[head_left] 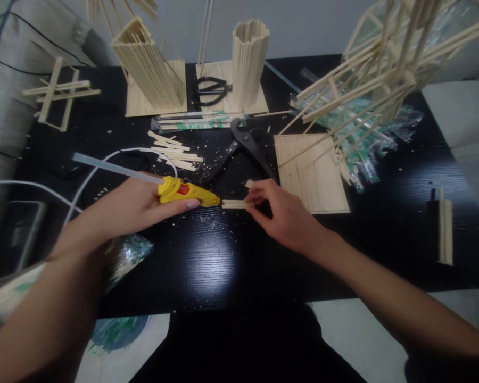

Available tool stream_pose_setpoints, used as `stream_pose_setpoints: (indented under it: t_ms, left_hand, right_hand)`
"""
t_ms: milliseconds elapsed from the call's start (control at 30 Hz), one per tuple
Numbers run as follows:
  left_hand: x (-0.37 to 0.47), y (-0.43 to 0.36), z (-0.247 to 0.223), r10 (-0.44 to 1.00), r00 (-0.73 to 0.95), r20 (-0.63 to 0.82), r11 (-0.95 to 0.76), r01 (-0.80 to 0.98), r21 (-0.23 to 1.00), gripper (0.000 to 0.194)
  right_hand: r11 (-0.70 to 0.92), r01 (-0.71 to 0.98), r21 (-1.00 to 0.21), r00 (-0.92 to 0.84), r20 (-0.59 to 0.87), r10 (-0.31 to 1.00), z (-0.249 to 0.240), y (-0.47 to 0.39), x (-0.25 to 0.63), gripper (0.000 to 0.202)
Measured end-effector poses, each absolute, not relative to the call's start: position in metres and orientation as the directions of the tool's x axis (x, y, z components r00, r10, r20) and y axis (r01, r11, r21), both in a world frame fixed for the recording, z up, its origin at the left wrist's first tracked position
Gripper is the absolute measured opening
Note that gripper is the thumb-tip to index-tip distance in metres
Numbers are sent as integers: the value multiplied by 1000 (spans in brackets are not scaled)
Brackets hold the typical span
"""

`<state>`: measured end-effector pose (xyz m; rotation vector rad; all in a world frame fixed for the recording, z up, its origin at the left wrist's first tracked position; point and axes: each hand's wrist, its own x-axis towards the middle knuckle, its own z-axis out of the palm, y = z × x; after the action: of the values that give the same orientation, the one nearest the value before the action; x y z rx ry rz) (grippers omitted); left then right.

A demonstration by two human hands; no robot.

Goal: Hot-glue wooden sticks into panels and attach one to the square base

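Observation:
My left hand (143, 205) is wrapped round a yellow glue gun (189, 192), a long translucent glue stick (112, 167) jutting from its back end. The gun's nozzle meets the left end of a small flat bundle of wooden sticks (234, 204). Between thumb and fingers, my right hand (277, 207) pinches the right end of that bundle. Another short stick piece (249, 183) shows by the right fingertips; whether the fingers hold it I cannot tell. Behind the bundle lie dark pliers (243, 141) with spread handles, and a pile of short cut sticks (178, 151).
At the back stand a slanted stick tower (147, 69) and an upright one (250, 64), with black-handled scissors (211, 91) between. A stick panel (307, 175) and a tall stick frame (383, 74) occupy the right. A white cord (27, 183) runs at left. Wrapped sticks (359, 127) lie far right.

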<state>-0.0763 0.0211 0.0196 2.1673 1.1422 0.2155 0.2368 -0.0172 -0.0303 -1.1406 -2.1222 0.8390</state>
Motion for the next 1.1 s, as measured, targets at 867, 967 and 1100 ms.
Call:
stream_pose_setpoints:
  t_ms: [867,967,1100]
  left_hand:
    - [-61,17,19,941,331,70,-332,864,378,20]
    - [-56,17,21,937,348,28,-330,856,399,15]
    - [-49,15,16,944,328,-21,-288,857,427,16]
  right_hand:
    - [437,478,-762,-467,202,861,-32,-16,235,18]
    - [435,479,-762,-465,200,863,-32,-16,236,18]
    - [438,481,-759,-463,205,863,-33,-16,236,19]
